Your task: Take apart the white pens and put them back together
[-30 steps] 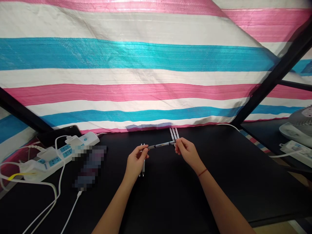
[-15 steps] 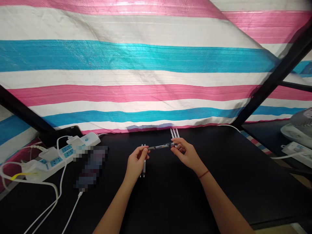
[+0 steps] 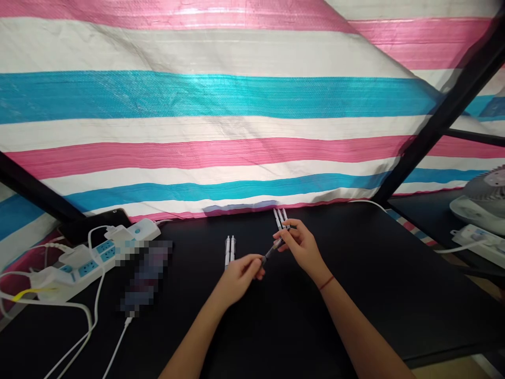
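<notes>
Both my hands hold one pen [image 3: 275, 245] over the black table [image 3: 386, 273]. My left hand [image 3: 239, 276] pinches its dark lower end, near me. My right hand [image 3: 302, 247] grips the upper, clear part, so the pen slants up to the right. Two white pens [image 3: 229, 248] lie side by side on the table just left of my left hand. Three more white pens [image 3: 278, 215] lie together behind my right hand, near the tarp.
A striped pink, white and blue tarp [image 3: 221, 110] hangs behind the table. A white power strip [image 3: 98, 247] with plugs and cables lies at the left, beside a blurred-out object [image 3: 144, 276]. A fan [image 3: 483, 197] and another power strip [image 3: 479, 239] sit at the right.
My left hand has drawn back toward me and to the right, tilting the pen from level to slanted. The two white pens beneath it are now uncovered. My right hand stayed about where it was.
</notes>
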{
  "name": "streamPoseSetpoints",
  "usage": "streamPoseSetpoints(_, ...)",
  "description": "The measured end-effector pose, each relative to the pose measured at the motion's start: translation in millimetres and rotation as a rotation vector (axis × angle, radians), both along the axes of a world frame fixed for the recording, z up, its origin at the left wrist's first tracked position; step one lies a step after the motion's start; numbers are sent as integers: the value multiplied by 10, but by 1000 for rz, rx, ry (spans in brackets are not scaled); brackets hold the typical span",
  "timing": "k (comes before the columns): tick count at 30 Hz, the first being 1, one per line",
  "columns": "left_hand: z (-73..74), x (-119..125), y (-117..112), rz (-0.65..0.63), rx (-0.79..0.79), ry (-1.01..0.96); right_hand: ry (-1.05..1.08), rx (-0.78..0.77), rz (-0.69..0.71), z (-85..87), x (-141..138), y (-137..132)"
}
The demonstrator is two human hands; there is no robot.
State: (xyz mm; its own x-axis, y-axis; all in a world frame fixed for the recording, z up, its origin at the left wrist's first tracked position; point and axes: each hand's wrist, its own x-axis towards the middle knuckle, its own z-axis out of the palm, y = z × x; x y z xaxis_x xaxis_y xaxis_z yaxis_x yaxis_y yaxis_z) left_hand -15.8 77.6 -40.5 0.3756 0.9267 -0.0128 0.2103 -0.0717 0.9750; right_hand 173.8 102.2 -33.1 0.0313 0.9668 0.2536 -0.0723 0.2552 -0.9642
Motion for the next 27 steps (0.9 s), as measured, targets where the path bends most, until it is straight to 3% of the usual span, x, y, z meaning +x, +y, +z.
streamPoseSetpoints(3, -45, 205, -114, -115, -46, -58, 46, -22, 12, -15, -30, -1)
streamPoseSetpoints(7, -163, 336, -158, -55, -78, -120, -28, -66, 122, -29, -33, -24)
streamPoseSetpoints(12, -210, 316, -133, -53, -108, -115, -79, -118, 222, -50, -1, -20)
streamPoseSetpoints(27, -223, 300, -138, -100, -89, -129, -64, -85, 232, -76, -21, -28)
